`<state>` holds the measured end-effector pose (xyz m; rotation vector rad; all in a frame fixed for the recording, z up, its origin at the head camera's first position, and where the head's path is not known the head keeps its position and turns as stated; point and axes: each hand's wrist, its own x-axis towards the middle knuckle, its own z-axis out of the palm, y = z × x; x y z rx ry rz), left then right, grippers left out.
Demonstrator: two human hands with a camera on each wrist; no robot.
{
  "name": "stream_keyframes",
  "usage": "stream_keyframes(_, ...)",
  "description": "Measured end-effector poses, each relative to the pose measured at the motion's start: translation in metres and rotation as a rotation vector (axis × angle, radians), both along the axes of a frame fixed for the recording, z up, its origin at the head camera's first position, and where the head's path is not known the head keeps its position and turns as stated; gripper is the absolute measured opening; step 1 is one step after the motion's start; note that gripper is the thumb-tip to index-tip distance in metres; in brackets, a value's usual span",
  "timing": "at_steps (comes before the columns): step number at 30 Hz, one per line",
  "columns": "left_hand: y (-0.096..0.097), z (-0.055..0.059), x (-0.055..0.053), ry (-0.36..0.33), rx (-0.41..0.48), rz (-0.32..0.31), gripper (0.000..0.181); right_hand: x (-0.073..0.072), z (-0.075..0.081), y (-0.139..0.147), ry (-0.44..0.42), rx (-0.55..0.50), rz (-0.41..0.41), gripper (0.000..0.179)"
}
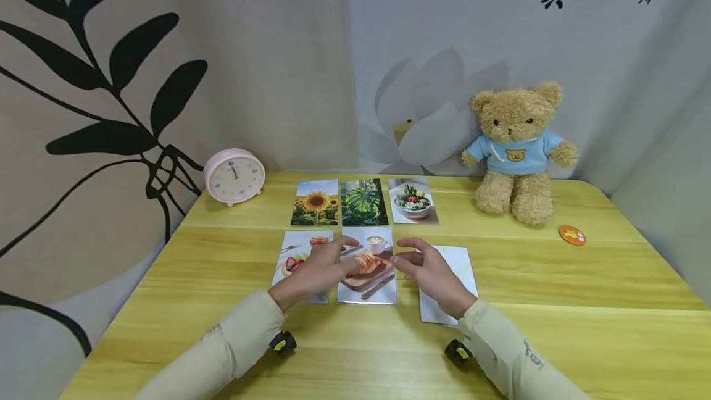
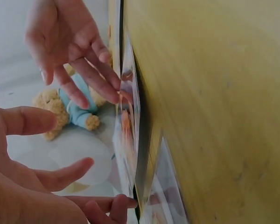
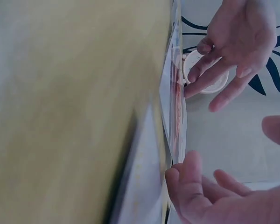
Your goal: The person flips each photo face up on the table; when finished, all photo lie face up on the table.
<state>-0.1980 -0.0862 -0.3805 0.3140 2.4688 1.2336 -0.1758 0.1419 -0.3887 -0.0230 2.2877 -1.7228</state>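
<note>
A picture card of a croissant and coffee lies in the middle of the front row. My left hand reaches over its left side, partly covering a card with a fruit dessert; the lower fingertips come right at the croissant card's edge in the left wrist view. On the other side, my right hand has spread, gently bent fingers near the card's right edge. Beneath that hand and wrist lies a pale, mostly white card. Neither palm has anything in it, and both thumbs stand apart from the fingers.
Behind are a sunflower card, a green leaf card and a salad bowl card. A pink clock stands back left. At the right sit a teddy bear and an orange round disc. A curtain hangs behind the wooden table.
</note>
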Motion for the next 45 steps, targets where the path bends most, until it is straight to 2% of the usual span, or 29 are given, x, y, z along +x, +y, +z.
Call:
stream_keyframes(10,-0.002,0.0,-0.001,-0.004,-0.074,-0.025,0.048,0.001,0.0,-0.002,-0.002,0.024,0.062,0.052)
stream_keyframes(14,-0.002,0.001,0.001,0.023,-0.089,-0.031,0.049,0.002,0.002,-0.001,-0.011,0.03,0.072,0.055)
stream_keyframes(16,-0.001,0.003,0.002,0.062,-0.081,-0.037,0.049,0.003,0.005,0.001,-0.009,0.043,0.075,0.058)
stream_keyframes(19,0.002,0.006,0.006,0.145,-0.043,-0.071,0.045,0.007,0.011,0.009,0.041,0.124,0.097,0.058)
stream_keyframes(22,0.006,0.01,0.012,0.165,0.058,-0.134,0.041,0.015,0.019,0.022,0.175,0.298,0.177,0.052)
stream_keyframes(25,0.022,0.013,0.018,0.055,0.169,-0.2,0.04,0.027,0.024,0.04,0.307,0.488,0.233,0.046)
stream_keyframes(27,0.038,0.013,0.022,-0.04,0.211,-0.242,0.041,0.035,0.024,0.055,0.342,0.587,0.239,0.048)
stream_keyframes(29,0.054,0.012,0.026,-0.117,0.197,-0.279,0.046,0.043,0.022,0.069,0.345,0.658,0.227,0.052)
stream_keyframes(33,0.08,0.012,0.035,-0.219,0.145,-0.324,0.057,0.056,0.014,0.093,0.314,0.726,0.214,0.061)
stream_keyframes(36,0.088,0.012,0.037,-0.264,0.161,-0.308,0.061,0.063,0.009,0.104,0.31,0.749,0.234,0.065)
stream_keyframes(40,0.092,0.01,0.037,-0.307,0.236,-0.252,0.061,0.067,0.003,0.108,0.339,0.784,0.238,0.07)
stream_keyframes(45,0.094,0.008,0.037,-0.315,0.373,-0.094,0.054,0.067,0.002,0.102,0.354,0.805,0.225,0.076)
